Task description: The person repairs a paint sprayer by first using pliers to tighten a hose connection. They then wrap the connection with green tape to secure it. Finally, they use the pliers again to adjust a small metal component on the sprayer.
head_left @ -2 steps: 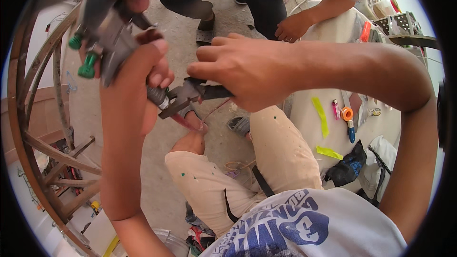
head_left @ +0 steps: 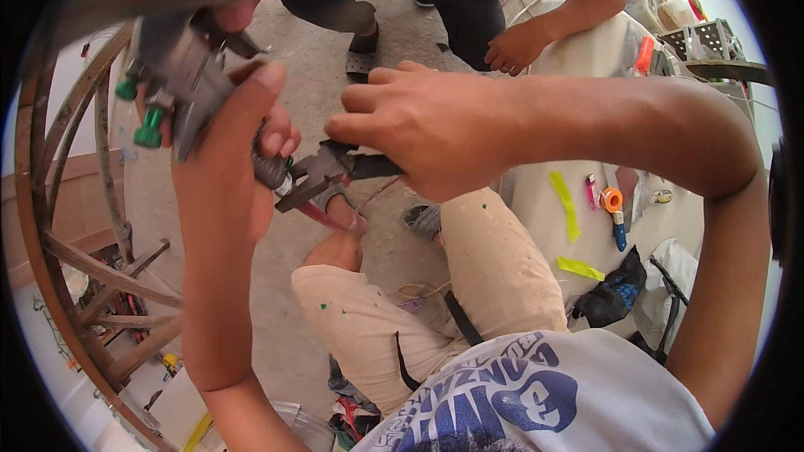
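Note:
My left hand [head_left: 266, 105] is wrapped round a grey metal spray gun [head_left: 186, 67] with green adjusting knobs, held up at the left. The fitting [head_left: 270, 171] at the foot of its handle points down toward the middle. My right hand [head_left: 427, 130] is closed on the dark handles of a pair of pliers [head_left: 311, 177]. Their jaws lie against the fitting; whether they bite on it I cannot tell. A reddish hose [head_left: 322, 214] hangs below the jaws. Part of the gun's top is blurred, and a large dark shape covers the upper left.
A wooden frame [head_left: 29, 167] curves along the left. On the pale surface at right lie yellow-green strips [head_left: 564, 205], an orange tape roll [head_left: 613, 199], a pink lighter [head_left: 591, 191] and a black cloth [head_left: 617, 293]. Another person's hand [head_left: 509, 52] rests near its far edge.
The spray gun and the pliers have shifted slightly left, with both my hands keeping their hold. The other person's hand looks unmoved.

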Demonstrator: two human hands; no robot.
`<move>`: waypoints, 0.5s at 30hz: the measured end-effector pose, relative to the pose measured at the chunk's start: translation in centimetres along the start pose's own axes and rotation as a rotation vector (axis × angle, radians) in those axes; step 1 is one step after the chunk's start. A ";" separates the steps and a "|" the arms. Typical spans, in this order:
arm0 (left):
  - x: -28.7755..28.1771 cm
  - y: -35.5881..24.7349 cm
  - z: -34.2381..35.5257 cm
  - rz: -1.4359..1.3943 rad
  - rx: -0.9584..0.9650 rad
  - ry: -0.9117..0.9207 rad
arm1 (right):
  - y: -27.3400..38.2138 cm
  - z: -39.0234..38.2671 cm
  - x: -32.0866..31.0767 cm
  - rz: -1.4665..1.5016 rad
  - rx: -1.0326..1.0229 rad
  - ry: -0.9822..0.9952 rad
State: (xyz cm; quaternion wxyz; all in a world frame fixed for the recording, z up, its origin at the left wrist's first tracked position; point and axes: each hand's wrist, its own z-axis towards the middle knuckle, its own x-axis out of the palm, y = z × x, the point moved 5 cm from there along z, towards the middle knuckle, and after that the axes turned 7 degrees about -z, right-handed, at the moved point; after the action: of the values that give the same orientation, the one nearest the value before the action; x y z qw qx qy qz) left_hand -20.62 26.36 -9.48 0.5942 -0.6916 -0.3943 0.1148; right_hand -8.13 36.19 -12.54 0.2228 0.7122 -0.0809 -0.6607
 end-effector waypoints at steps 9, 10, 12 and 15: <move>-1.4 0.9 -2.4 0.332 -0.090 -0.085 | 1.1 0.9 1.2 0.008 0.095 -0.041; -1.1 0.7 -1.9 0.338 -0.105 -0.088 | 1.3 0.9 1.2 0.019 0.112 -0.028; -1.4 1.1 -1.1 0.192 -0.140 0.022 | 1.3 1.0 0.9 0.035 0.154 -0.002; -1.6 1.5 -0.8 0.070 -0.161 0.088 | 1.6 0.8 0.7 0.043 0.165 0.044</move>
State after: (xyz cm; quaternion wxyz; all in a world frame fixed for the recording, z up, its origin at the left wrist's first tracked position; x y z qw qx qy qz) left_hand -20.58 24.78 -11.08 0.5489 -0.7550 -0.3512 0.0728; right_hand -8.58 34.33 -12.59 0.1795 0.7406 -0.1454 -0.6310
